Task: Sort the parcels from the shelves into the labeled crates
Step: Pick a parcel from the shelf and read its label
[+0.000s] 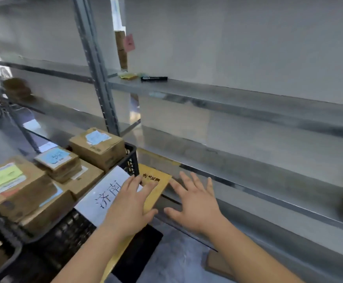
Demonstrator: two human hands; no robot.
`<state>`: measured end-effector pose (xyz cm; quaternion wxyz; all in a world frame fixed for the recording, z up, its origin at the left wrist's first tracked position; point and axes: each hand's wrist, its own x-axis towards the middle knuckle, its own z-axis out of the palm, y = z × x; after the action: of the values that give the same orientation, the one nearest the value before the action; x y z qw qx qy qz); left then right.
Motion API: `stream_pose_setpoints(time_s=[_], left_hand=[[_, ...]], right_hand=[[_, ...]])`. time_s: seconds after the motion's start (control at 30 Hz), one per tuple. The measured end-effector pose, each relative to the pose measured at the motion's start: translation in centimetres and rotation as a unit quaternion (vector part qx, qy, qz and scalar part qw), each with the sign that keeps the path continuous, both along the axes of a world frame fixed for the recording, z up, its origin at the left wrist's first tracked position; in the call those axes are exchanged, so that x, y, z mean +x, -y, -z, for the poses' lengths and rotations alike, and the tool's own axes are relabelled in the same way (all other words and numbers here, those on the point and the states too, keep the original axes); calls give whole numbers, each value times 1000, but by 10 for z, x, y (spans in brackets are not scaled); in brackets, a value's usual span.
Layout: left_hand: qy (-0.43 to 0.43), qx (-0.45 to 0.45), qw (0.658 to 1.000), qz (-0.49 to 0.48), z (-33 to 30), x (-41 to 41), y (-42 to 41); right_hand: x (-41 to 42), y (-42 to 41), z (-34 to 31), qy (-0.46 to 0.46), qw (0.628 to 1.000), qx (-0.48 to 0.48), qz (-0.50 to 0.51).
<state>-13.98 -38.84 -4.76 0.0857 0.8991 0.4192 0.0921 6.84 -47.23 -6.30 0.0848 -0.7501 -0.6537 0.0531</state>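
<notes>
Head view: flat yellow-brown padded envelope [156,185] lies at the near shelf edge, just right of the black plastic crate [130,158].
Left hand [129,209] rests flat on it with fingers straight; right hand [195,203] hovers spread beside it, holding nothing, apparently to steady a two-handed lift. White crate label [103,196] reads 济南; envelope print is blurred. Brown cardboard boxes [97,148] with blue and yellow slips fill the crate.

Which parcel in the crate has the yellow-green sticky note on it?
The big cardboard box at the crate's near-left end. Its note is yellow-green; the two parcels farther along, the small flat one and the far box, carry blue labels.
</notes>
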Motion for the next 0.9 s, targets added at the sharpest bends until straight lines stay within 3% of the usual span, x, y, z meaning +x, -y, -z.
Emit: stream_pose_setpoints(time_s=[0.5, 0.9], left_hand=[[-33, 0, 958, 285, 37, 313, -16], [-45, -27, 906, 420, 41, 487, 67]], right_hand=[[234, 84, 13, 0, 953, -47, 299], [353, 195, 30, -47, 893, -23, 446]])
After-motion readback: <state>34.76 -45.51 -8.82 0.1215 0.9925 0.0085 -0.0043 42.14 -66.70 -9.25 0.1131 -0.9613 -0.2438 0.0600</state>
